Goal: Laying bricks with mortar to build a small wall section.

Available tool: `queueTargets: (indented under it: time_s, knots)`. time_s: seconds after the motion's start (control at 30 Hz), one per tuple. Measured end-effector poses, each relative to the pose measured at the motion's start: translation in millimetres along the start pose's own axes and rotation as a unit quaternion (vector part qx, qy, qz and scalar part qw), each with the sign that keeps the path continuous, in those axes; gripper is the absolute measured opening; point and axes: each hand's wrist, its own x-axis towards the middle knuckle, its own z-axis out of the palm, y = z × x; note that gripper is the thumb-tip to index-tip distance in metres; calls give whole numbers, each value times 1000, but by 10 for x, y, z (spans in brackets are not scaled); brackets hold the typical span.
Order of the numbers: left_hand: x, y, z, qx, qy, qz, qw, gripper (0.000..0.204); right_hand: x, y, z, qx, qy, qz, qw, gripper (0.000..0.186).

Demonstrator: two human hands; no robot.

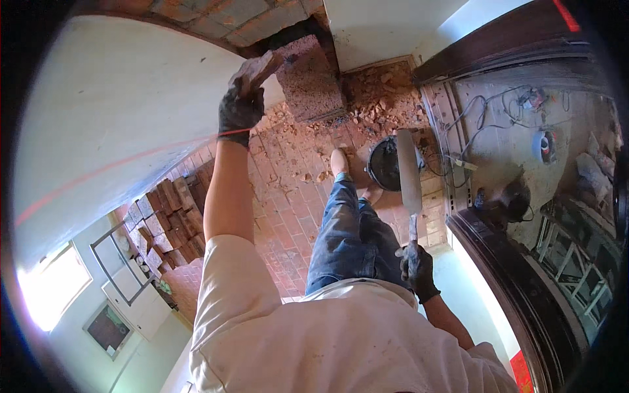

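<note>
My left hand (pixel 241 105) wears a dark glove and is closed on a piece of brick (pixel 261 65), raised at the wall opening (pixel 295 31) near the top. Just right of it a speckled reddish block (pixel 311 88) stands at that opening. My right hand (pixel 416 268), also gloved, grips the handle of a long grey trowel (pixel 407 170), whose blade points up, over or beside a black bucket (pixel 383 164) on the brick floor (pixel 275 216).
Stacked bricks (pixel 167 223) lie at left near a metal frame (pixel 114 262). Rubble (pixel 380 98) covers the floor by the opening. A dark doorframe (pixel 504 288) borders the right, with cables (pixel 485 118), power tools (pixel 531 98) and a white rack (pixel 563 262) beyond. A red line crosses the left wall (pixel 111 105).
</note>
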Motion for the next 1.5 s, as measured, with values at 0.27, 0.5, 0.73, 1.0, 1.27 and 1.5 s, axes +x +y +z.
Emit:
queueTargets:
  time_s: [0.27,0.5,0.73,1.0,1.27,1.5]
  knots:
    - [622,-141,286,206,-17,-39,978,37,183,162,148,56,65,77,993,39]
    - [695,-144,77,815,-98,372,433,37,264,73,363,47,91,66,993,41]
    - [716,-269,262,851,-38,259,456,33,329,48,461,-36,95,58,993,34]
    - [956,-341,404,512,107,165,836,35,1262,-158,303,-345,58,-262,899,20]
    - [992,-312,392,271,166,55,947,49,2247,-2647,826,-515,81,-310,795,39]
    - [903,-238,376,383,182,15,906,41,2548,-2904,915,-535,-17,-305,788,43]
